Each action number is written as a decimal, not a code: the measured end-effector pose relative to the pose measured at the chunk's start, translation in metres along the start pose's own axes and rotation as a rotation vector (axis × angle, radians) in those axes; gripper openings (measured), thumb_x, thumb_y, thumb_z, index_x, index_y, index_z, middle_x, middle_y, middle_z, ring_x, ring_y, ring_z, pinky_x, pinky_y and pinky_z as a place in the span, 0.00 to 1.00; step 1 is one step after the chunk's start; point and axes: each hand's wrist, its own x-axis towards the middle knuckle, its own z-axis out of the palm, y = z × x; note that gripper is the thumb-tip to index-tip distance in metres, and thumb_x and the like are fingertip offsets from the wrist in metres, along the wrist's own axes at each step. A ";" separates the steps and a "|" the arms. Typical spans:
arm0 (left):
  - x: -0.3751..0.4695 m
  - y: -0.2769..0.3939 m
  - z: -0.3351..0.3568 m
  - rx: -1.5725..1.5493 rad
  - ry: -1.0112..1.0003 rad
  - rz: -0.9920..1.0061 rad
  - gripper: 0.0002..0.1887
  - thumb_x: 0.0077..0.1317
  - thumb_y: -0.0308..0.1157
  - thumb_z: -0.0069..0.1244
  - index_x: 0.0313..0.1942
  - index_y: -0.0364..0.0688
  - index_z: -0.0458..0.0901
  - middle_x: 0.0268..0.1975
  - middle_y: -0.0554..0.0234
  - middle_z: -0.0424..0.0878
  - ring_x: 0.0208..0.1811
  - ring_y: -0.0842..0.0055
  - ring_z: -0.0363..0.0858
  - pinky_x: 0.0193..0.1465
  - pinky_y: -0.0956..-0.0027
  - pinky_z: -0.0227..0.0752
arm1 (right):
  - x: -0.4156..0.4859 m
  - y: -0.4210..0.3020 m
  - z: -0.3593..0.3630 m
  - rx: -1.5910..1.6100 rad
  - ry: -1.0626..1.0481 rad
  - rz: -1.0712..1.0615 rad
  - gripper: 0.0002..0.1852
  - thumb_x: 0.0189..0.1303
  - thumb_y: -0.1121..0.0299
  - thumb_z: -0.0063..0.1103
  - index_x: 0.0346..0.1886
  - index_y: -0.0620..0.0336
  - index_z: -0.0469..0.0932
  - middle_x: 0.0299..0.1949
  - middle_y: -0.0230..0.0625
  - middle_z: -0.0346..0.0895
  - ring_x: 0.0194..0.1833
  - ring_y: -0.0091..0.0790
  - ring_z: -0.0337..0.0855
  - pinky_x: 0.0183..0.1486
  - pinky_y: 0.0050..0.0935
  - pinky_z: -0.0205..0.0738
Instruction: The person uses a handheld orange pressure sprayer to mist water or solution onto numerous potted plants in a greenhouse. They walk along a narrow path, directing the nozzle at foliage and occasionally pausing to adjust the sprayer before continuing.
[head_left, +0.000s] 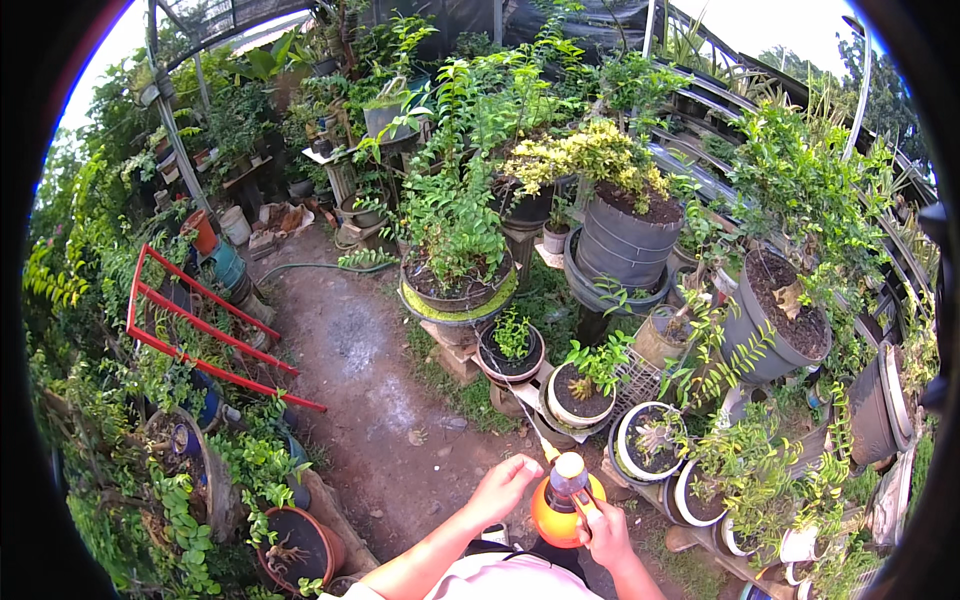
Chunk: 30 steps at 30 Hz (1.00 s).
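My right hand (606, 534) grips the handle of an orange pump sprayer (553, 517) in front of my body. The sprayer has a dark collar and a pale round pump knob. From its yellow nozzle (550, 450), pointing away from me, a thin whitish line like a water jet runs up and left towards a small potted plant (513, 336). Just left of the nozzle is my left hand (510, 481), its fingers curled in; whether anything is between them is hidden. Nearby stand a white-rimmed pot with a leafy plant (581, 394) and another white-rimmed pot (649, 441).
A red metal frame (217, 341) juts over the dirt path (360, 442) from the left. Large potted trees, among them one in a grey pot (626, 238), crowd the right and back. A green hose (322, 265) crosses the path; a terracotta pot (335, 551) sits lower left.
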 end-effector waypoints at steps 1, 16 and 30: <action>0.000 0.000 -0.001 0.005 0.005 -0.002 0.17 0.75 0.40 0.41 0.45 0.35 0.79 0.43 0.60 0.84 0.50 0.76 0.80 0.57 0.69 0.70 | 0.000 0.000 0.001 -0.004 0.008 -0.005 0.27 0.68 0.47 0.41 0.32 0.66 0.72 0.16 0.29 0.68 0.15 0.19 0.65 0.17 0.21 0.56; -0.005 0.003 0.000 -0.259 -0.013 -0.025 0.18 0.78 0.42 0.37 0.52 0.36 0.75 0.47 0.67 0.80 0.51 0.81 0.75 0.59 0.72 0.66 | 0.004 -0.010 0.018 0.045 -0.081 0.026 0.27 0.69 0.46 0.42 0.33 0.67 0.73 0.17 0.27 0.68 0.17 0.17 0.65 0.19 0.21 0.57; -0.010 0.000 -0.009 -0.287 -0.025 -0.035 0.16 0.78 0.40 0.39 0.51 0.37 0.75 0.45 0.69 0.79 0.50 0.84 0.73 0.58 0.73 0.66 | 0.008 -0.013 0.025 -0.003 -0.085 -0.033 0.32 0.70 0.41 0.40 0.33 0.67 0.73 0.16 0.28 0.69 0.16 0.18 0.67 0.18 0.21 0.58</action>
